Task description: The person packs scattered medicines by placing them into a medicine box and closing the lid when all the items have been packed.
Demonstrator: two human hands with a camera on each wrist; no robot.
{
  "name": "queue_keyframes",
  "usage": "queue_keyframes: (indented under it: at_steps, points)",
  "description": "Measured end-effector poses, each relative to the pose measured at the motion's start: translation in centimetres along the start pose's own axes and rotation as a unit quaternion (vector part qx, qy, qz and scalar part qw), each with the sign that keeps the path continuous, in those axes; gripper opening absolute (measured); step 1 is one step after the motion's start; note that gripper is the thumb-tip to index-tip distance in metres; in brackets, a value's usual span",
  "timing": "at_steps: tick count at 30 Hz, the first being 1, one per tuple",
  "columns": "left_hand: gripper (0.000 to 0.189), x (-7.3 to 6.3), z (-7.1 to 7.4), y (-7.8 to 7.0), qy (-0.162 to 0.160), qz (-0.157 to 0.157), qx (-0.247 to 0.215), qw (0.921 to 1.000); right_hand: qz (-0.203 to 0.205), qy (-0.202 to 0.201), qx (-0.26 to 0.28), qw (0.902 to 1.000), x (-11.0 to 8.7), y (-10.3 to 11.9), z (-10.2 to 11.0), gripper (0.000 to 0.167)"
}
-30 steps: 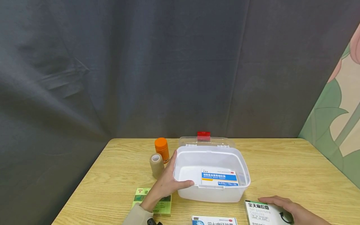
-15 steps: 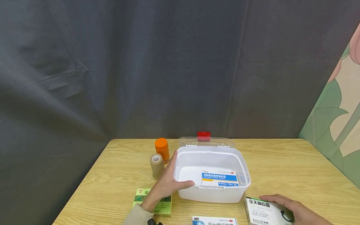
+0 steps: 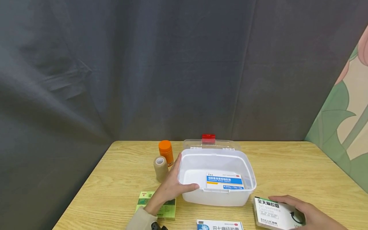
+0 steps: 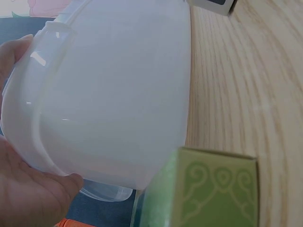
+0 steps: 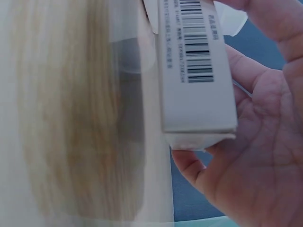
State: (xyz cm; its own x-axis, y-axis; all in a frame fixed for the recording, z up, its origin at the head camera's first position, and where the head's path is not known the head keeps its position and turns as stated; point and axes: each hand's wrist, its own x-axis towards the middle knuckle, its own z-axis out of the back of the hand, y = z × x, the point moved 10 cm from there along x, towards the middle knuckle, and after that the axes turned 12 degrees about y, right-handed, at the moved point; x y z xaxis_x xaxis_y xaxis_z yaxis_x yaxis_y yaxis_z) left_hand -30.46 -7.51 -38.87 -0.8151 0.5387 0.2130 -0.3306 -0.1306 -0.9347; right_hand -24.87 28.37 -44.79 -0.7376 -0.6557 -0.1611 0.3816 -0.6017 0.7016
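My left hand grips the front left corner of a translucent white plastic storage box, also large in the left wrist view. The thumb lies along the front rim and the fingers along the left side. Flat inside the box rests a white and blue medicine box. On the right, my right hand holds a white medicine box marked as capsules. In the right wrist view that medicine box shows a barcode side between thumb and fingers, apparently raised off the table.
A green medicine box lies partly under my left forearm. Another white medicine box is cut off at the bottom edge. A tan bandage roll and an orange bottle stand left of the storage box. Its clear lid hangs open behind.
My right hand and the white medicine box have moved slightly up and to the right, and the box has turned a little. The left hand and storage box have stayed put.
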Motion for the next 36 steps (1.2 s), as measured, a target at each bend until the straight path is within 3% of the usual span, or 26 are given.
queue_keyframes:
  at_steps: [5, 10, 18, 24, 29, 35, 36]
  points:
    - [0.118, 0.0, 0.2, -0.1, -0.002, 0.002, 0.008, 1.0, -0.033, -0.015, -0.01, 0.9993, -0.5, -0.2, 0.6, 0.07]
    - [0.118, -0.1, 0.3, 0.0, -0.004, 0.009, 0.015, 0.9998, -0.014, -0.046, -0.049, 0.9976, -0.9, 0.7, 1.5, 0.071]
    - [0.117, -0.1, 0.4, -0.1, -0.004, 0.011, 0.015, 0.9998, -0.066, -0.018, -0.021, 0.9975, -1.1, 0.0, 2.1, 0.071]
    - [0.117, -0.2, 0.2, 0.1, -0.008, 0.014, 0.008, 0.9998, -0.062, -0.049, -0.077, 0.9939, -1.7, 1.0, 3.3, 0.071]
    - [0.116, 0.0, 0.0, 0.0, -0.002, 0.003, -0.007, 1.0, -0.114, -0.037, -0.085, 0.9891, -1.7, 0.7, 4.0, 0.07]
    - [0.116, 0.1, -0.1, 0.0, 0.001, -0.004, -0.013, 0.9999, -0.09, -0.083, -0.136, 0.9831, -1.9, 2.3, 5.5, 0.071]
    - [0.116, 0.1, -0.1, 0.1, 0.0, -0.003, -0.013, 0.9999, -0.067, -0.102, -0.149, 0.9813, -2.0, 3.0, 5.8, 0.072]
